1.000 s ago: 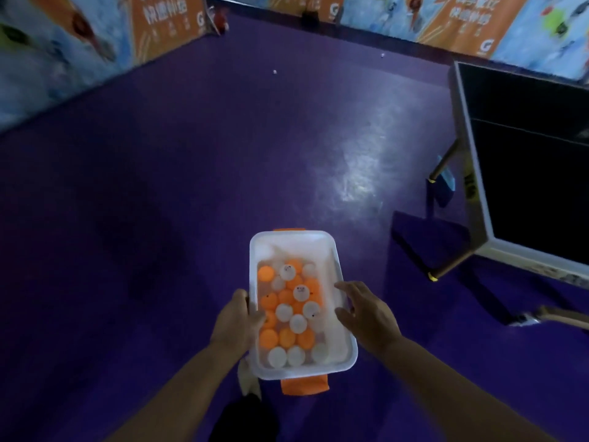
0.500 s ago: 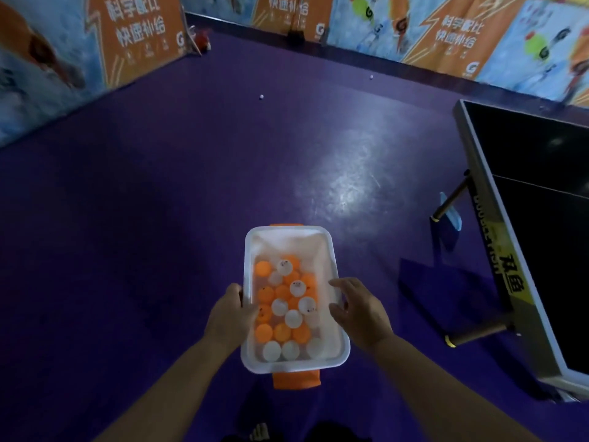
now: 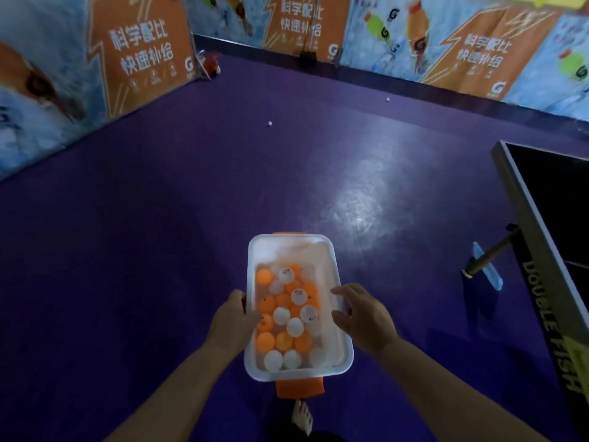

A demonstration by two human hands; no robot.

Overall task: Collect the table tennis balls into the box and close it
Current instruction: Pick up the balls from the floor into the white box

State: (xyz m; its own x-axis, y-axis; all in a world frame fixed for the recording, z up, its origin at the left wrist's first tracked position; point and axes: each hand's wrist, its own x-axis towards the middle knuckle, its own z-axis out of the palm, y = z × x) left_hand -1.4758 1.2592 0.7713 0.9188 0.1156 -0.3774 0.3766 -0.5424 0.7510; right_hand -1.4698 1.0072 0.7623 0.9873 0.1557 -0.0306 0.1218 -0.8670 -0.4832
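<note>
I carry a translucent white box (image 3: pixel 291 247) with orange latches at both ends, held level in front of me, lid off. Several orange and white table tennis balls (image 3: pixel 288 317) lie in its near half. My left hand (image 3: pixel 231 320) grips the box's left rim. My right hand (image 3: pixel 361 317) holds the right side, thumb over the rim and fingers bent. Two loose white balls lie on the purple floor far ahead: one ball (image 3: pixel 270 123) in the middle, another ball (image 3: pixel 387 99) near the back barrier.
A black table tennis table (image 3: pixel 541 218) with a leg (image 3: pixel 490 250) fills the right side. Printed orange and blue barriers (image 3: pixel 143 55) wall the court at left and back. A red object (image 3: pixel 211 63) sits in the far corner. My bare foot (image 3: pixel 302 416) shows below the box.
The view has tilted up and moved forward, so the barriers and both floor balls show nearer. Both hands keep the same hold on the box.
</note>
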